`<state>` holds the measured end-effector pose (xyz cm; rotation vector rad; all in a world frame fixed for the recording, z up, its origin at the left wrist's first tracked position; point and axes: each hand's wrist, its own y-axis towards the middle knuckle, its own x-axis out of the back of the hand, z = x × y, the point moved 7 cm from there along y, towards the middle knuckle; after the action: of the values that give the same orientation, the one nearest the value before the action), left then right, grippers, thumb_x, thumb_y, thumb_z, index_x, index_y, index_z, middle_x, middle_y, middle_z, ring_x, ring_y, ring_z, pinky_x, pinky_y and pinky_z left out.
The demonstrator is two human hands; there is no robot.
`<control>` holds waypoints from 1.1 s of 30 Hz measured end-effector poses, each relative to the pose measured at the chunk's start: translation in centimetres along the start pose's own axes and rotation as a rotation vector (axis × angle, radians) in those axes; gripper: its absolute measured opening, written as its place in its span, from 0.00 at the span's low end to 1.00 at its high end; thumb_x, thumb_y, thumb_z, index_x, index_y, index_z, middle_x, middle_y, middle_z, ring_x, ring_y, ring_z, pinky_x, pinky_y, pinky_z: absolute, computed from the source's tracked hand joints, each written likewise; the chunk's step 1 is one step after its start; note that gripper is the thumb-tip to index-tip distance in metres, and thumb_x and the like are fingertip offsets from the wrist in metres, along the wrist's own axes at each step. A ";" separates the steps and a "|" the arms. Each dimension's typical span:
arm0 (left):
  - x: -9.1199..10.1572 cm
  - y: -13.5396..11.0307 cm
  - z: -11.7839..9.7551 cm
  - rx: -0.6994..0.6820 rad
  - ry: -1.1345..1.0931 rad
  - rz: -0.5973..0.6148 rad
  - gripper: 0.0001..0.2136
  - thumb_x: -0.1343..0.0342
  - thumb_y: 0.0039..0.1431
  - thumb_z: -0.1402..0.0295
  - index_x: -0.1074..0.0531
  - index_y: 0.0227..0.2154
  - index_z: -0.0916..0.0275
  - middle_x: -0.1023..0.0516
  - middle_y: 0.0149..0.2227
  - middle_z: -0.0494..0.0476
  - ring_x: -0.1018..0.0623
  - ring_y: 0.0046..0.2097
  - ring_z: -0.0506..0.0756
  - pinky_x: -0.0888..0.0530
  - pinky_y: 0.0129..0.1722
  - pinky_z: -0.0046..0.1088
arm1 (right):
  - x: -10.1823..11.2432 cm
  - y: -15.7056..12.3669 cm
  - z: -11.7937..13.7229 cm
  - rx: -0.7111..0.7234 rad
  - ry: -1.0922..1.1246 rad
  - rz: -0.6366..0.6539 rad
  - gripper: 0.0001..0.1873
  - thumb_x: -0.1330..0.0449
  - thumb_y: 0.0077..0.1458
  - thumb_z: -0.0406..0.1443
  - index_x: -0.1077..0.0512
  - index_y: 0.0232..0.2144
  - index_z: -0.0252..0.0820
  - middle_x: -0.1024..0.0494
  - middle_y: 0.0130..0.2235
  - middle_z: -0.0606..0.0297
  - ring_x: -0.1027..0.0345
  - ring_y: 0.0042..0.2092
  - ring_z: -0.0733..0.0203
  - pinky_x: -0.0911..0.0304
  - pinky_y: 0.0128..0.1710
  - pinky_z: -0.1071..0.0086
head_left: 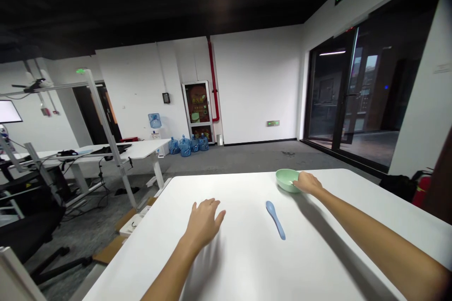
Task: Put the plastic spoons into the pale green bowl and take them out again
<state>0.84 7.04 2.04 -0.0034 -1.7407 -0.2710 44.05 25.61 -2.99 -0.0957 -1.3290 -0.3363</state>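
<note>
A light green bowl (pixel 286 182) stands upright near the far edge of the white table (pixel 243 263). My right hand (pixel 307 182) grips its right rim, fingers closed over the edge. Nearer to me a light blue spoon (pixel 276 220) lies on the tabletop, its bowl end pointing away and its handle towards me. To the left of the spoon, my left hand (pixel 205 222) hovers low over the table with its fingers spread and nothing in it.
Beyond the table's left edge are cardboard boxes (pixel 110 250) and a black office chair (pixel 31 235). Several blue water jugs (pixel 185 146) stand by the far wall. A long white desk (pixel 143 149) is at the left, and glass doors (pixel 367 99) are at the right.
</note>
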 end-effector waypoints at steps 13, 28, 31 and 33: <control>0.1 -0.1 0.0 0.005 0.000 -0.001 0.22 0.56 0.74 0.57 0.28 0.63 0.56 0.26 0.67 0.63 0.30 0.70 0.64 0.42 0.71 0.57 | 2.2 -2.3 -0.3 0.037 0.042 0.024 0.23 0.48 0.64 0.47 0.18 0.40 0.41 0.17 0.46 0.46 0.21 0.48 0.43 0.35 0.41 0.63; 0.6 -0.6 -0.3 -0.024 0.029 -0.021 0.22 0.55 0.73 0.58 0.27 0.62 0.56 0.26 0.67 0.63 0.28 0.68 0.64 0.39 0.70 0.55 | 6.1 -14.7 -1.5 0.268 0.113 -0.049 0.33 0.50 0.67 0.52 0.28 0.63 0.40 0.23 0.63 0.50 0.29 0.62 0.39 0.33 0.55 0.56; 0.5 -0.6 -0.3 -0.024 0.037 -0.020 0.22 0.55 0.73 0.58 0.27 0.62 0.57 0.26 0.67 0.63 0.28 0.68 0.65 0.39 0.70 0.57 | 5.4 -15.9 -1.5 0.312 0.087 -0.055 0.33 0.51 0.67 0.51 0.30 0.65 0.41 0.25 0.65 0.53 0.30 0.64 0.41 0.33 0.57 0.56; 0.5 -0.6 -0.3 -0.023 0.041 -0.017 0.22 0.55 0.73 0.58 0.27 0.63 0.58 0.27 0.67 0.64 0.28 0.68 0.65 0.39 0.70 0.57 | 4.7 -16.2 -1.7 0.317 0.064 -0.052 0.33 0.52 0.68 0.51 0.31 0.66 0.40 0.26 0.66 0.52 0.30 0.64 0.41 0.33 0.57 0.56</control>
<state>0.97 6.31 2.42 -0.0002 -1.6974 -0.3017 41.78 8.95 -0.86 0.2143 -1.3078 -0.1679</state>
